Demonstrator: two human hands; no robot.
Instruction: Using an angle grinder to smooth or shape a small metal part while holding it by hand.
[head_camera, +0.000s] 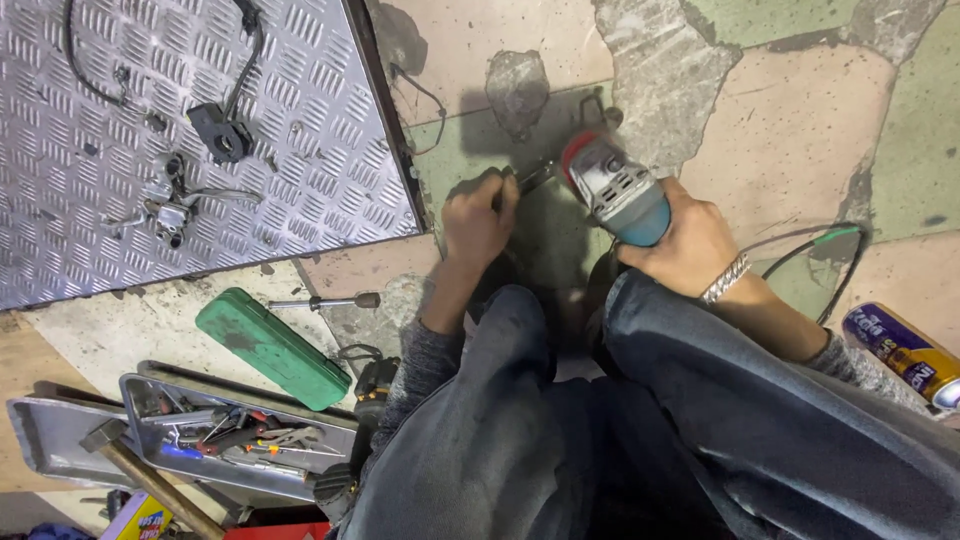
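My right hand (688, 243) grips the teal body of an angle grinder (617, 188) with a grey head and red guard, held low over the stone floor. My left hand (479, 215) is closed around a small dark metal piece (535, 178) pressed toward the floor, its tip right beside the grinder's disc. I squat, and my knees in dark trousers fill the lower middle of the view. A silver bracelet (726, 279) sits on my right wrist.
A chequered metal plate (330, 120) lies upper left with small black and metal parts (222, 130) on it. A green case (272, 347), a socket extension bar (325, 301), a tool tray (225, 436), a hammer (130, 459) and a spray can (905, 353) lie around. A cable (815, 245) curls at right.
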